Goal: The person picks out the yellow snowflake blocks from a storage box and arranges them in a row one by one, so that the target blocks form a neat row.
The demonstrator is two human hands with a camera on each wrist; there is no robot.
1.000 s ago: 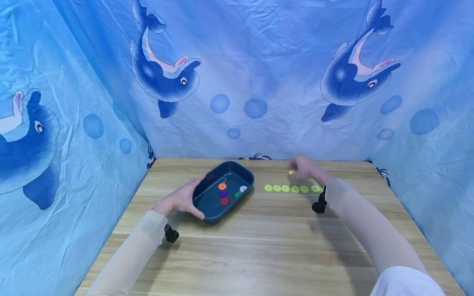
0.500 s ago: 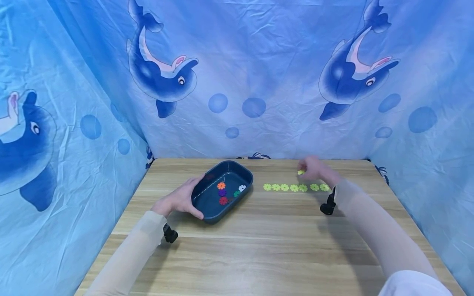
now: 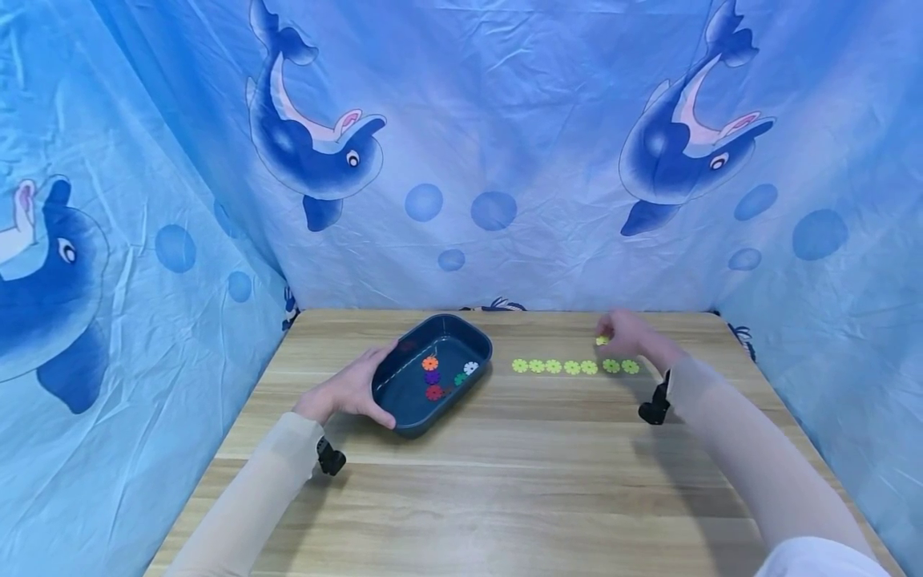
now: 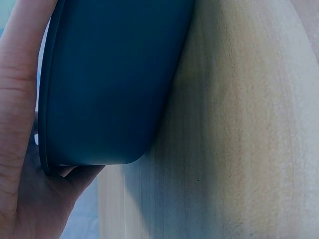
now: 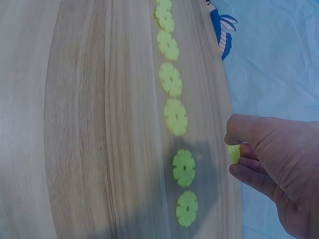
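Note:
My left hand (image 3: 353,390) grips the near-left rim of a dark blue rectangular tub (image 3: 397,390), its thumb along the near end; the left wrist view shows the tub's outer wall (image 4: 114,84) beside the thumb. Inside lie several snowflake discs: an orange one (image 3: 429,363), a purple one (image 3: 431,377), a red one (image 3: 433,393), a green one (image 3: 460,379) and a white one (image 3: 471,368). My right hand (image 3: 629,333) pinches a yellow-green snowflake disc (image 5: 234,153) above the table's far side, behind a row of several like discs (image 3: 553,366).
A light wood table (image 3: 490,497) carries everything. Blue dolphin-print cloth (image 3: 461,160) hangs along its back edge and both sides. The row of discs has a wider gap before its two rightmost discs.
My right hand has moved to the right along the row, still pinching its yellow-green disc. The rightmost disc in the row has come into view. My left hand and the tub stay put.

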